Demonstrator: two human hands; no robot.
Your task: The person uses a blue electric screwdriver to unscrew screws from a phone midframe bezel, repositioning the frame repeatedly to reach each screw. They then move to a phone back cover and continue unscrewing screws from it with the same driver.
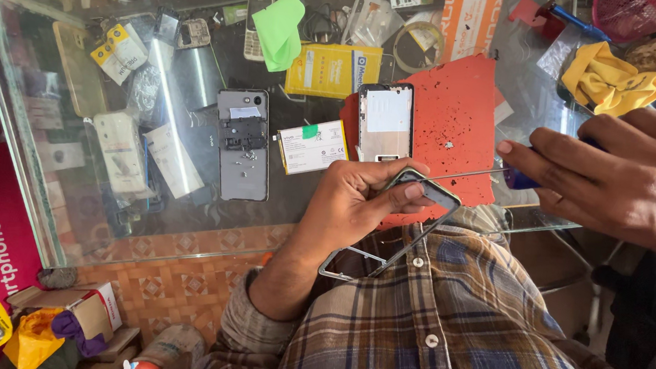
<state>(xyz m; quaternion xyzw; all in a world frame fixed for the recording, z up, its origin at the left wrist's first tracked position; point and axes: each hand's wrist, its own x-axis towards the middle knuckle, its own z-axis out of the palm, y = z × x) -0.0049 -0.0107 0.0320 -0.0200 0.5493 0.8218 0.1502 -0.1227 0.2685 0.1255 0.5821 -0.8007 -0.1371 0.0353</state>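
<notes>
Left hand (350, 198) is closed on a thin phone frame (396, 222), thumb over the upper corner, fingers wrapped under the top edge; the frame hangs out past the near edge of the glass counter (22, 158), above the person's plaid shirt (442, 329), tilted with its lower end toward the body. Right hand (629, 183) is closed round the blue handle of a screwdriver (495, 175); the thin shaft runs level toward the left hand and its tip sits at, or just beside, the frame's upper corner. Actual contact cannot be confirmed from this view.

Nearby on the counter: a red mat (452, 124) just beyond the frame, carrying a phone body (385, 122) and small specks, possibly screws. Beside the mat lie a battery (311, 147) and an opened grey phone (243, 145).

Assessment of the step in hand, working the tip at the frame corner:
- The frame is unsupported in mid-air. In my judgement it would flex less if rested on the mat.
- The left thumb lies close to the tip; a slip could catch it. Keep the thumb behind the line of the shaft.
- The shaft is long and thin, so light, steady pressure held square to the work is advisable.
- Any loosened part would drop to the lap, not the mat.
</notes>
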